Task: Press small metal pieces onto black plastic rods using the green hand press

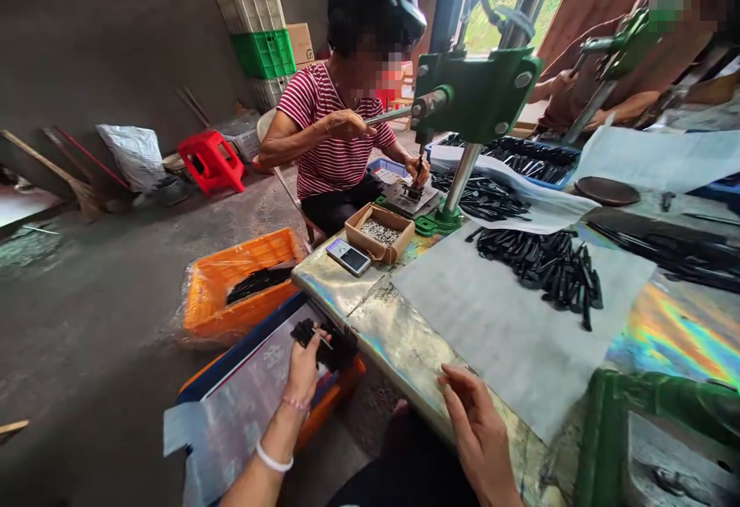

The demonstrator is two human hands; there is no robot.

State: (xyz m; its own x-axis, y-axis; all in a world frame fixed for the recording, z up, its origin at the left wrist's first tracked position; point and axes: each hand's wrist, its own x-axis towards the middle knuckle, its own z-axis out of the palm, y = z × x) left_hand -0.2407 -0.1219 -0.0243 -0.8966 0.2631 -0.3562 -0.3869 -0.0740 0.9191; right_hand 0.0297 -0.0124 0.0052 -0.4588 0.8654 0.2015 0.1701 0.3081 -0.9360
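My left hand (304, 364) reaches down beside the table into a blue-rimmed crate (243, 353) lined with plastic, its fingers closed on a bunch of small black parts (309, 331). My right hand (477, 422) rests on the near edge of the shiny table (398, 337), fingers together and flat, holding nothing. A pile of black parts (543, 260) lies on a grey sheet (509, 314) ahead of my right hand.
A person in a striped shirt (329, 129) works a green hand press (474, 91) across the table. A cardboard box of small metal pieces (380, 231), a phone (348, 256), an orange crate (243, 283), a red stool (211, 159) and a second green press (653, 430) surround me.
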